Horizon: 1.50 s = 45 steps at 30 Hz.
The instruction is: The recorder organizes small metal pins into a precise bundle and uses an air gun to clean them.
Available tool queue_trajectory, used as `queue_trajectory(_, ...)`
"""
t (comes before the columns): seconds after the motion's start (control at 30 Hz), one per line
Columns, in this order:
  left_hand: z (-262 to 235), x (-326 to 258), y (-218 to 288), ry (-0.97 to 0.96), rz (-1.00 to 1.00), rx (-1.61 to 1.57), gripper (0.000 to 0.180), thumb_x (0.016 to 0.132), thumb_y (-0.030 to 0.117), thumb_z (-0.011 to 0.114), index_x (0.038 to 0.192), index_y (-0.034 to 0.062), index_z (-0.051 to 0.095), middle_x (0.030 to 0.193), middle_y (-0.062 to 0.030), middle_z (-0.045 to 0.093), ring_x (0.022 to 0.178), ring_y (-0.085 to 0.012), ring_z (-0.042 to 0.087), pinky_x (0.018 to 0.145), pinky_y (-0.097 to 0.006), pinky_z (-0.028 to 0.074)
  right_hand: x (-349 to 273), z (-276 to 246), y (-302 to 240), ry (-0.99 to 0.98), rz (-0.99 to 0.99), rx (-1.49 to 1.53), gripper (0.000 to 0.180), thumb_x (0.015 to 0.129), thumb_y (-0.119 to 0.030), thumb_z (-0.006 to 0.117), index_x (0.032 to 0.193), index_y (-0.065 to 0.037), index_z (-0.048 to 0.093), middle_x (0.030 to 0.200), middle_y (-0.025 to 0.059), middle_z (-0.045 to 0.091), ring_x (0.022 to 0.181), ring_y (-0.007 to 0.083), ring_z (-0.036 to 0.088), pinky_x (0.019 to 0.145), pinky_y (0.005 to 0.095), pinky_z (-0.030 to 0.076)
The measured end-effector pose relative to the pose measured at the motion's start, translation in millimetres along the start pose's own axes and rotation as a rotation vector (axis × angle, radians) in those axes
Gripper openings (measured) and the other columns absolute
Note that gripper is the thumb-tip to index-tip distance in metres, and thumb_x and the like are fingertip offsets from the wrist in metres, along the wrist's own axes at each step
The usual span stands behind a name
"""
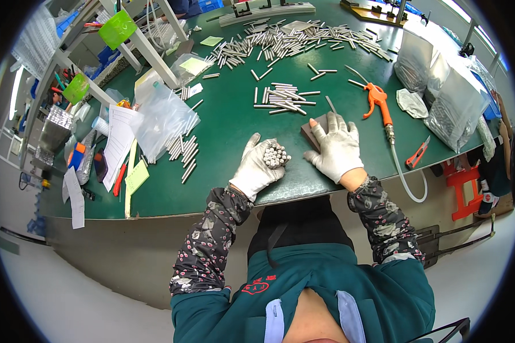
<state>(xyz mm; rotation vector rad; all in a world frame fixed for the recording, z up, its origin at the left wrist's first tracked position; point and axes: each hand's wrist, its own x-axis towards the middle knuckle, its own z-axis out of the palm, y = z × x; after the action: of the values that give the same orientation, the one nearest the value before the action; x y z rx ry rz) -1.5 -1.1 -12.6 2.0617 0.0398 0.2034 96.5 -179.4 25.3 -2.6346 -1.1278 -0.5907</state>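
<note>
My left hand point(257, 166), in a white glove, is closed around an upright bundle of metal pins point(276, 155), their round ends facing up. To its right, my gloved right hand point(336, 146) lies flat with fingers stretched over a brown block point(309, 136), covering much of it. A single metal pin point(330, 104) sticks out past those fingertips; whether they press on it is hidden. Just beyond both hands lies a small loose group of metal pins point(283, 98). Farther back spreads a large heap of the same pins point(303, 40).
An orange air gun point(377, 100) with a hose and red-handled cutters point(419, 152) lie at right, near filled plastic bags point(455, 108). At left are more pins point(184, 151), a clear bag point(166, 117), papers point(119, 146) and a red-handled tool point(119, 179) on the green table point(229, 108).
</note>
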Motion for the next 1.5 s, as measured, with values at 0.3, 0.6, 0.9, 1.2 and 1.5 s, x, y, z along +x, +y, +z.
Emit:
queue_trajectory(0.3, -5, 0, -1, 0.033, 0.033, 0.044, 0.043, 0.059, 0.013, 0.067, 0.099, 0.0099, 0.053, 0.093, -0.0002, 0.057, 0.102, -0.0151, 0.049, 0.106, -0.036, 0.018, 10, -30, -19, 0.040, -0.374, 0.514, 0.035, 0.061, -0.013, 0.062, 0.096, -0.015, 0.062, 0.108, 0.0206, 0.049, 0.100, 0.0345, 0.048, 0.084, 0.0419, 0.039)
queue_trajectory(0.6, -2, 2, 3, 0.082, -0.032, 0.124, 0.065, 0.049, 0.010, 0.073, 0.108, 0.0005, 0.049, 0.115, -0.0216, 0.046, 0.115, -0.0307, 0.040, 0.097, -0.034, 0.033, 18, -12, 41, 0.087, -0.124, 0.243, 0.047, 0.063, -0.034, 0.066, 0.101, -0.008, 0.060, 0.118, 0.0218, 0.046, 0.108, 0.0362, 0.044, 0.091, 0.0412, 0.037)
queue_trajectory(0.9, 2, -9, 9, 0.144, 0.041, -0.080, 0.050, 0.053, 0.011, 0.070, 0.099, 0.0022, 0.052, 0.087, -0.0034, 0.057, 0.104, -0.0242, 0.048, 0.104, -0.038, 0.022, 67, -7, 162, -0.335, 0.747, -0.071, 0.035, 0.075, -0.028, 0.051, 0.100, -0.007, 0.061, 0.102, 0.0162, 0.060, 0.096, 0.0292, 0.057, 0.080, 0.0365, 0.045)
queue_trajectory(1.2, -4, 0, 9, 0.190, 0.287, 0.155, 0.049, 0.053, 0.008, 0.069, 0.099, 0.0038, 0.052, 0.088, -0.0044, 0.056, 0.094, -0.0228, 0.053, 0.102, -0.041, 0.026, 65, -8, 187, -0.298, 0.839, 0.353, 0.037, 0.071, -0.033, 0.054, 0.084, 0.001, 0.060, 0.083, 0.0178, 0.062, 0.066, 0.0262, 0.063, 0.058, 0.0343, 0.049)
queue_trajectory(1.5, 3, -14, 9, 0.188, 0.073, -0.527, 0.055, 0.063, -0.008, 0.066, 0.112, 0.0015, 0.042, 0.084, -0.0018, 0.059, 0.077, -0.0097, 0.058, 0.072, -0.022, 0.047, -53, -100, 81, -0.174, 0.630, 1.721, 0.044, 0.063, -0.012, 0.055, 0.105, 0.001, 0.052, 0.072, 0.0021, 0.053, 0.056, 0.0107, 0.048, 0.051, 0.0219, 0.039)
